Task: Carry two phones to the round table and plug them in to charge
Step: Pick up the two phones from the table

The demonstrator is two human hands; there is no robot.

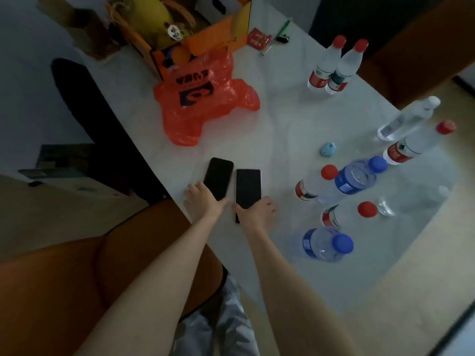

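Two dark-screened phones lie side by side, face up, on a white table (pixel 282 129). The left phone (pixel 218 176) has rounded black edges and my left hand (pixel 205 201) rests on its near end, with the fingers spread along its left side. The right phone (pixel 247 186) has a pale rim, and my right hand (pixel 257 211) covers its near end with the thumb on its left edge. Both phones still lie flat on the tabletop. No charger or cable is in sight.
An orange plastic bag (pixel 203 104) and an orange cardboard box (pixel 195 34) sit behind the phones. Several water bottles (pixel 354 176) stand and lie to the right, near a small blue object (pixel 328 149). An orange-brown chair (pixel 115 253) stands at the table's near left edge.
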